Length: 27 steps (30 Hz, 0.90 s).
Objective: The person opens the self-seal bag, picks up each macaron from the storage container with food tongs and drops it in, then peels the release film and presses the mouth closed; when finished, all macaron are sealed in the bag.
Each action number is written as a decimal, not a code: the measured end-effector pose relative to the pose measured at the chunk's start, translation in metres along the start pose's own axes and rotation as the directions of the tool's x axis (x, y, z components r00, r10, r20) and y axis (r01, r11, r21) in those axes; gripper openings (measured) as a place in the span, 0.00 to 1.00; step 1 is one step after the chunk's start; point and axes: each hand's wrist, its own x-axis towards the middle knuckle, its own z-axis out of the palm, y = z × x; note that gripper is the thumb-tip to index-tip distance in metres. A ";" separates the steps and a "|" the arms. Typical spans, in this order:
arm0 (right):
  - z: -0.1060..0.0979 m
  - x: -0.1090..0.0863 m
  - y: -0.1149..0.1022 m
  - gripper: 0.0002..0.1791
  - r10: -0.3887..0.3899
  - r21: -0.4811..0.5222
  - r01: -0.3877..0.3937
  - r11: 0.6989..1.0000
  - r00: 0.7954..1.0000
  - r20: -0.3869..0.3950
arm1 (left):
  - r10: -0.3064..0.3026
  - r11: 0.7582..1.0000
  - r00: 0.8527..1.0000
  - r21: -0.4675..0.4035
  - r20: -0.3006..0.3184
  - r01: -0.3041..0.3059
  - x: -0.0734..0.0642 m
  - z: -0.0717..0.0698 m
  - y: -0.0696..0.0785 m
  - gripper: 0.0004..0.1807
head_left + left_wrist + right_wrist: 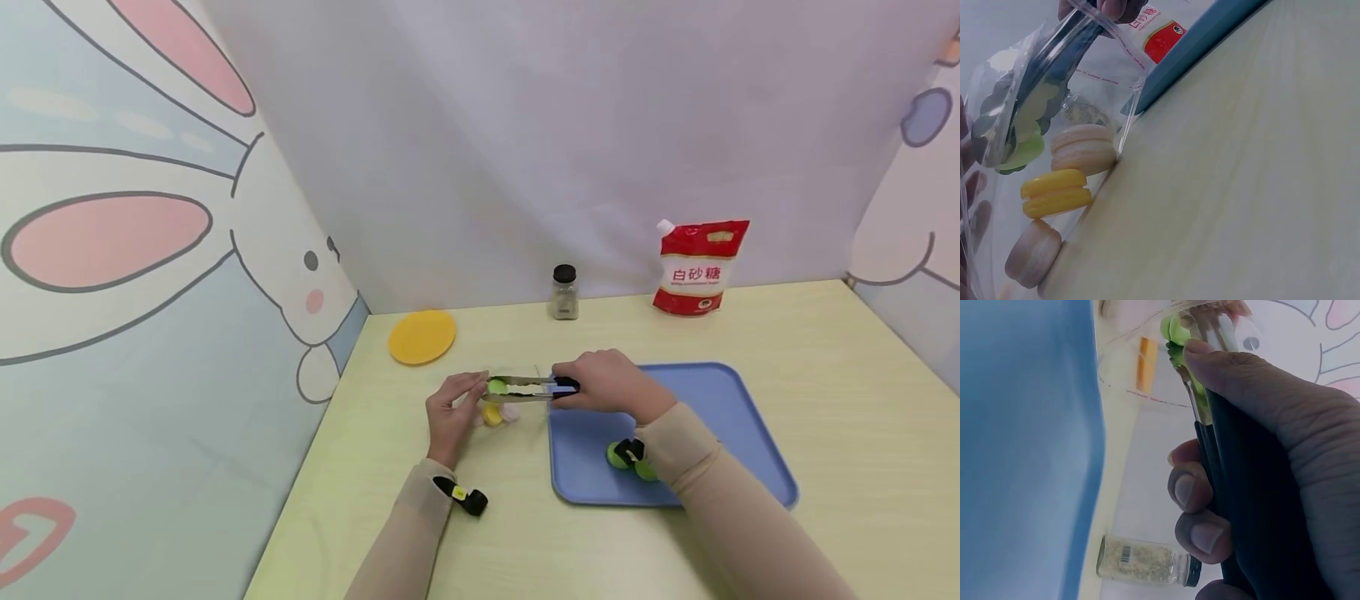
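My left hand (450,421) grips the edge of a clear plastic zip bag (1104,87), its fingers partly hidden by the film in the left wrist view. Inside the bag lie a yellow macaron (1055,195), a pale pink macaron (1084,150) and a mauve macaron (1034,253). My right hand (609,383) holds tongs by their black handles (1254,506), thumb on top and fingers curled beneath. The tongs' metal ends (1054,53) reach into the bag, with a green macaron (497,387) between their tips.
Below my right wrist, several green macarons (618,456) sit on a blue tray (581,483). A yellow plate (422,337) lies at the back left. Along the back stand a black-capped glass jar (565,298) and a red-and-white sugar pouch (700,271), near the wall.
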 end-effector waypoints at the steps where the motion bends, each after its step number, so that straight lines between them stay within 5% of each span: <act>1: 0.000 0.000 -0.001 0.21 0.002 0.002 -0.002 1.000 1.000 0.000 | 0.004 1.000 1.000 0.000 0.000 -0.004 0.000 0.000 0.000 0.06; 18: -0.001 -0.003 -0.001 0.24 0.048 0.006 -0.048 0.999 0.999 0.018 | 0.006 1.000 1.000 -0.005 -0.002 -0.006 0.000 0.000 0.001 0.06; 27: -0.015 -0.048 0.018 0.27 0.165 0.077 -0.166 0.983 0.986 0.022 | -0.034 0.999 0.999 0.009 -0.010 0.034 -0.008 0.001 -0.028 0.07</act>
